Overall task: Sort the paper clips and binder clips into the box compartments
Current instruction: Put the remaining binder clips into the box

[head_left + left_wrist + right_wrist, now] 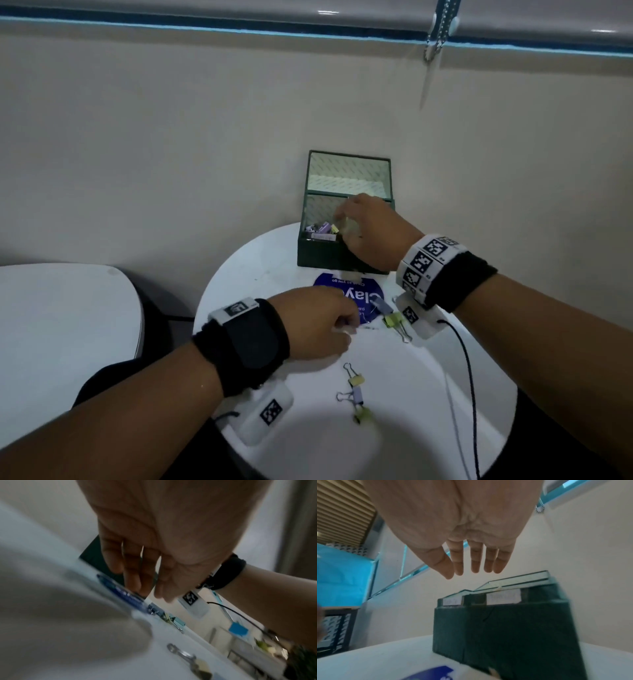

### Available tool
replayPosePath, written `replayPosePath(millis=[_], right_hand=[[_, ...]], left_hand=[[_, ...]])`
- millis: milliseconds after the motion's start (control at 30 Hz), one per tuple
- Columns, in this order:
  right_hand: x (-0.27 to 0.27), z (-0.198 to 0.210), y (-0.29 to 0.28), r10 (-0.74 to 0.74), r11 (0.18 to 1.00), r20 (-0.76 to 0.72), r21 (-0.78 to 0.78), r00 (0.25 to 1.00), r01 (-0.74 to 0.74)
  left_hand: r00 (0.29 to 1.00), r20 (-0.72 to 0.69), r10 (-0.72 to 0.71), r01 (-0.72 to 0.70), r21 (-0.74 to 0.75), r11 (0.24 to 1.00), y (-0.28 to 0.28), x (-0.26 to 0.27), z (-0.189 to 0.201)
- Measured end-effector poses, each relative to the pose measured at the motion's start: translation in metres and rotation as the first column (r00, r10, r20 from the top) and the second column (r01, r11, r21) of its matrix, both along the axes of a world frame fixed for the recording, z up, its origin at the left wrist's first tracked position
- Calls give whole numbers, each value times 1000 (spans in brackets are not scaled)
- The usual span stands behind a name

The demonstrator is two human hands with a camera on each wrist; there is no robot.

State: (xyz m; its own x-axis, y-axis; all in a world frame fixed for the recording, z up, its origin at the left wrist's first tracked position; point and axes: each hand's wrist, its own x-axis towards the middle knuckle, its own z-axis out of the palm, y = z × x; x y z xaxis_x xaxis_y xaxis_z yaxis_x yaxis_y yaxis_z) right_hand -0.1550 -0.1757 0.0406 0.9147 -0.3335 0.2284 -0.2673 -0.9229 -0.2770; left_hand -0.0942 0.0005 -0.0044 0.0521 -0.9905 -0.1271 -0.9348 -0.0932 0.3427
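Binder clips (355,394) are mostly loose near the table's (411,394) front edge, with a few already in the box (329,253) at the back edge. Right hand (370,233) hovers over it, fingers (476,561) straight and holding nothing. Left hand (318,325) is curled mid-table by the blue sticker (363,298), can't tell what it's got. Honestly I'd pinch one clip at a time and release low inside the compartment.

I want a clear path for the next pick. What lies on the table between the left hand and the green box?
In the head view, only the round blue sticker lies between the left hand and the green box.
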Motion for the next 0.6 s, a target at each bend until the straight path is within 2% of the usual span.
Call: replayPosePath(millis=[133, 233, 400, 500, 600], right_hand=[[-57, -14, -6, 39, 999, -239, 8, 970, -38], [-88, -30, -18, -20, 1000, -360, 14, 933, 27], [-109, -52, -15, -27, 999, -384, 6, 923, 31], [-103, -59, -9, -30, 999, -381, 21, 924, 42], [-90, -61, -5, -8, 1000, -421, 15, 907, 15]], left_hand=[[951, 31, -308, 303, 105, 947, 14, -12, 2], [898, 149, -415, 392, 161, 906, 15, -19, -4], [929, 191, -317, 296, 134, 946, 12, -14, -9], [949, 226, -222, 193, 142, 971, 12, -8, -8], [962, 238, -134, 121, 68, 990, 12, -7, -4]])
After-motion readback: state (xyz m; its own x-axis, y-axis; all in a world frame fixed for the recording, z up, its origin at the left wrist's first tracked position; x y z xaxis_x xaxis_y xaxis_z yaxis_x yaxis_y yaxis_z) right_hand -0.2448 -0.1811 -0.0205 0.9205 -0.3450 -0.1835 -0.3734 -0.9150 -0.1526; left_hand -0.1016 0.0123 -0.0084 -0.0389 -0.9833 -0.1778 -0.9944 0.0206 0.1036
